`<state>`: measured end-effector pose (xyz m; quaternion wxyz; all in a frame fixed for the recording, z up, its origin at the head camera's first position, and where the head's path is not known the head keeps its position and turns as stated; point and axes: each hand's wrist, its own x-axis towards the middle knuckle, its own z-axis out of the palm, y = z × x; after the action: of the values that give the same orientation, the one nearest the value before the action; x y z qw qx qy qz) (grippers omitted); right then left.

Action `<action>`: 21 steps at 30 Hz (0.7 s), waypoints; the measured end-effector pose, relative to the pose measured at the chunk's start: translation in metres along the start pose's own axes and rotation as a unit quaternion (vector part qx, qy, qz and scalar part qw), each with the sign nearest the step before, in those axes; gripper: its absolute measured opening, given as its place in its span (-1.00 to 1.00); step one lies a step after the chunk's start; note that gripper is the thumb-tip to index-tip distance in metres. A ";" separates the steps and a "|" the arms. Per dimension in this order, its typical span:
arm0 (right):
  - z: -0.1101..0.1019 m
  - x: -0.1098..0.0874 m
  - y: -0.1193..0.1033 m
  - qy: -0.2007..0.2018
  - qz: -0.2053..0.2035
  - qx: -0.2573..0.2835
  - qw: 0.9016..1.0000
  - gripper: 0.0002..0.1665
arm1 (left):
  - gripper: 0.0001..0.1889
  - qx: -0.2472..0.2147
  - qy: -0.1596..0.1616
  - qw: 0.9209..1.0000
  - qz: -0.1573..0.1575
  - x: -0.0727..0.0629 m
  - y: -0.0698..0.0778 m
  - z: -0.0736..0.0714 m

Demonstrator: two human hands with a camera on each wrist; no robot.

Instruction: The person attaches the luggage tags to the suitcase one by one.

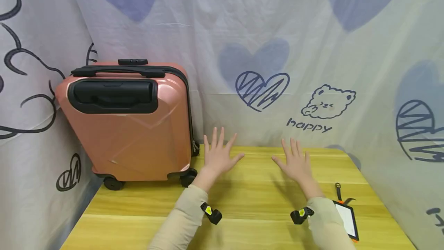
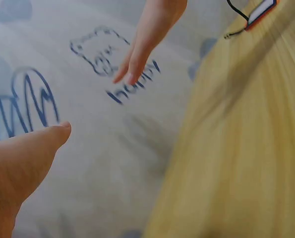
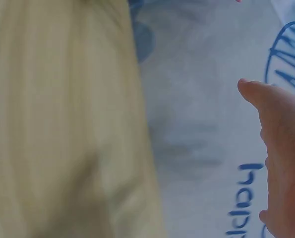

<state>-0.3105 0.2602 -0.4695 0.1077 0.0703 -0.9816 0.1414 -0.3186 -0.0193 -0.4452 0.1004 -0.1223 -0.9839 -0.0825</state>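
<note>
The left hand (image 1: pixel 218 157) and right hand (image 1: pixel 296 165) have fingers spread apart, each grip holding nothing. The suitcase (image 1: pixel 132 138) stands on wheels (image 1: pixel 113 183) near the far left corner of the tabletop (image 1: pixel 256 188); a careless push might roll it off the left edge. The luggage tag (image 1: pixel 348 219), near the right edge, could be swept off by the adjacent sleeve (image 1: pixel 326 219).

Head view looking forward and down, nearer tilted wrist views, shared backdrop (image 1: pixel 215 22)
</note>
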 end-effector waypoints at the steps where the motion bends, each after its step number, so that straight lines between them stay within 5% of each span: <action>1: -0.005 0.001 -0.002 0.002 -0.001 0.001 1.000 0.04 | -0.18 0.006 0.005 1.000 0.004 0.000 0.001 -0.007; 12: -0.068 0.011 -0.042 0.027 -0.027 -0.029 0.999 0.00 | -0.16 0.074 0.057 0.993 0.068 -0.013 0.007 -0.089; 21: -0.110 0.021 -0.072 0.051 -0.066 -0.045 0.996 -0.01 | -0.17 0.135 0.103 0.983 0.074 -0.028 -0.009 -0.155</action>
<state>-0.2972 0.2219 -0.3425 0.1700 0.1223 -0.9734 0.0935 -0.2668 -0.0637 -0.3027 0.2227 -0.1709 -0.9587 0.0463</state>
